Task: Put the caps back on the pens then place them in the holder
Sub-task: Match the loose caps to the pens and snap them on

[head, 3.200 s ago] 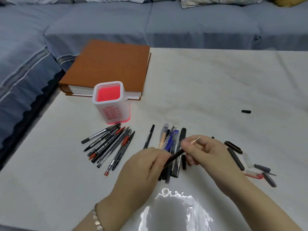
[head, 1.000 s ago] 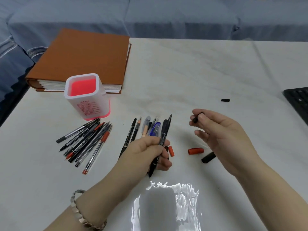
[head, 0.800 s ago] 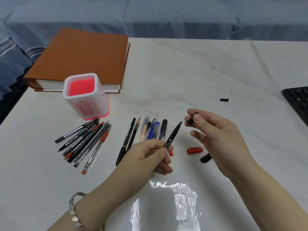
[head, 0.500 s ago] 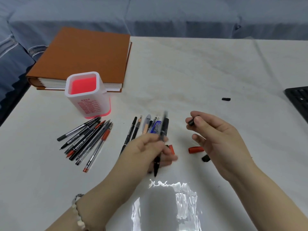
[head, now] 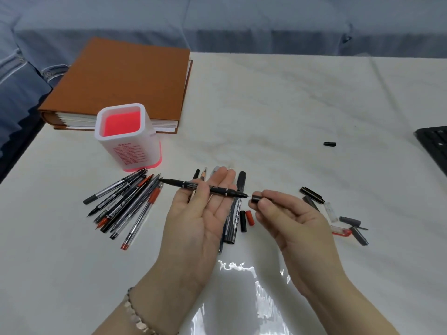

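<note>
The left hand has turned the slim black felt-tip pen level, right of the white-and-pink plastic holder, thumb pinning it across nearly flat fingers. Its bare tip now faces the small black cap the right hand pinches; capping seems next.

Bright, even, diffuse; shadows faint and soft. Strong white glare patch on table at bottom centre. Wide-angle bowing toward edges, sofa at top slightly soft, centre sharp.
</note>
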A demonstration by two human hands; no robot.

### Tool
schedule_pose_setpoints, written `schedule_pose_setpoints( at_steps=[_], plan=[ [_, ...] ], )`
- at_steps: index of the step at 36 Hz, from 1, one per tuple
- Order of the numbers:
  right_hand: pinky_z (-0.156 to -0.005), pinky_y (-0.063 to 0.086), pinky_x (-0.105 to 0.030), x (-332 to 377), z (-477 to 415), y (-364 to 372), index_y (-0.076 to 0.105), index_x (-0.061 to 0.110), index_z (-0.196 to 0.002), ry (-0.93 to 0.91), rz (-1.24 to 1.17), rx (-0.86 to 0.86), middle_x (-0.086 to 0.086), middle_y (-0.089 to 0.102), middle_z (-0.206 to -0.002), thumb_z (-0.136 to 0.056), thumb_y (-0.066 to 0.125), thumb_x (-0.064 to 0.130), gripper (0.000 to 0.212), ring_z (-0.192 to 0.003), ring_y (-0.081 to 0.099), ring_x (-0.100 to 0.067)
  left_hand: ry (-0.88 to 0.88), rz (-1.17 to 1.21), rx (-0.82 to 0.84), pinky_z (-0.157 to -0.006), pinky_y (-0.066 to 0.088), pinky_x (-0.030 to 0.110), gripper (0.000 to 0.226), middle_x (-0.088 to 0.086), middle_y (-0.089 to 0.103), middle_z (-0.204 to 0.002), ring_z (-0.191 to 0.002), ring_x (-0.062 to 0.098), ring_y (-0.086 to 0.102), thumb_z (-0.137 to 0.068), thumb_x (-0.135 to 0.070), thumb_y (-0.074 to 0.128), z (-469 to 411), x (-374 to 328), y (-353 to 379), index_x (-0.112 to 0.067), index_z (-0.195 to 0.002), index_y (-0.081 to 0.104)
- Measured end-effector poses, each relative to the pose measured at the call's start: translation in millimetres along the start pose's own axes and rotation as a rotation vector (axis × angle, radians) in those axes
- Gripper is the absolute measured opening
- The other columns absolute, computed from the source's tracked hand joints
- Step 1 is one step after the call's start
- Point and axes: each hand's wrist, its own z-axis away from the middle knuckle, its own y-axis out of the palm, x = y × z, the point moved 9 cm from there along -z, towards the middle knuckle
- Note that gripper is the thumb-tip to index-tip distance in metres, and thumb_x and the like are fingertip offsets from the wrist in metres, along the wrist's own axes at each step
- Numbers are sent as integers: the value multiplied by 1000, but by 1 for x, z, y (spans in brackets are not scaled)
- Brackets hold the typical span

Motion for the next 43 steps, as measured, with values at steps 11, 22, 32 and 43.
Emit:
schedule_pose_setpoints(
  at_steps=[11, 22, 32, 43],
  plan=[
    [-67, 55, -17, -1, 5, 1, 76, 20, -65, -49, 55, -34, -3, 75, -68, -51, 69, 17, 16, -67, 70, -12, 95, -201, 119, -87, 53, 28, 18, 6, 74, -101, -102, 15, 67, -94, -10, 37, 13, 6, 9, -10, -108, 48],
    [-55, 52, -18, -8, 9, -5, 73, 12, -61, -67, 2, -74, -4, 60, -41, -64, 61, 20, 15, -52, 66, -15, 154, -382, 234, -63, 52, 29, 5, 9, 73, -94, -62, 20, 61, -81, -18, 44, 18, 16, 16, -18, -86, 45],
    [-65, 51, -15, 1, -14, -35, 70, 20, -78, 4, 561, 24, 2, 72, -58, -85, 60, 16, 13, -57, 62, 0, 109, -542, 155, -58, 59, 26, 12, 8, 68, -71, -71, 16, 70, -93, -5, 43, -12, 13, 14, -11, -88, 52],
    [-74, 36, -26, 45, -74, -108, 65, 15, -109, -264, 1524, -188, -5, 58, -100, -88, 54, 19, 24, -85, 51, -16, 42, -1009, 118, -34, 26, 10, 15, -2, 51, -46, -33, 4, 30, -90, -12, 52, -15, 18, -7, -15, -79, 62]
  ],
)
